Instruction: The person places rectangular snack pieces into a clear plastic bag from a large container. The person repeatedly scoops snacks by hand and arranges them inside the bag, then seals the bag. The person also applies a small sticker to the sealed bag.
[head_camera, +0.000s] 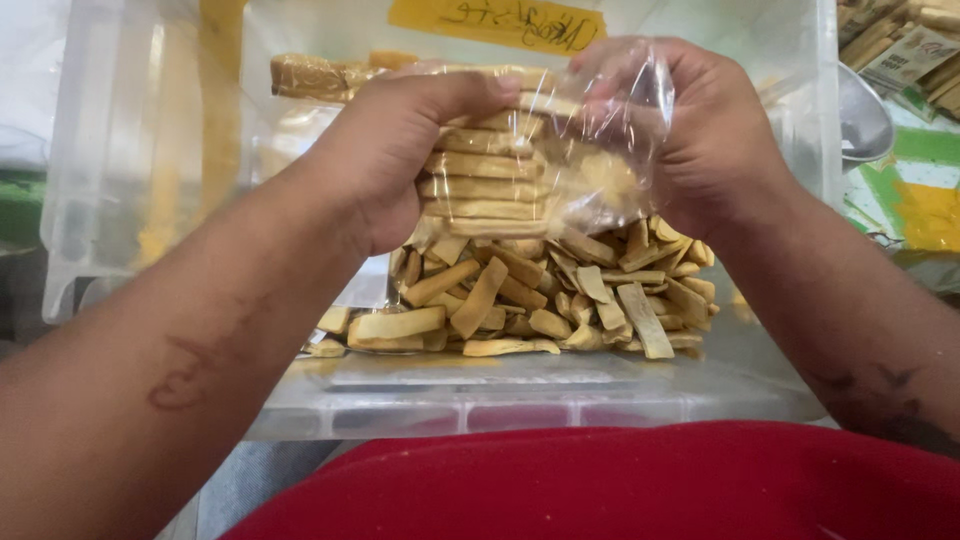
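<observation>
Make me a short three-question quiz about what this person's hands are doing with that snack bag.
1. True or false: both hands grip the clear plastic bag.
2. Which hand pinches the bag's open top: A left hand, B right hand?
3. What lies loose in the clear plastic bin?

Key: 1 true. 2 B. 3 Pale yellow snack sticks, heaped under the bag.
</observation>
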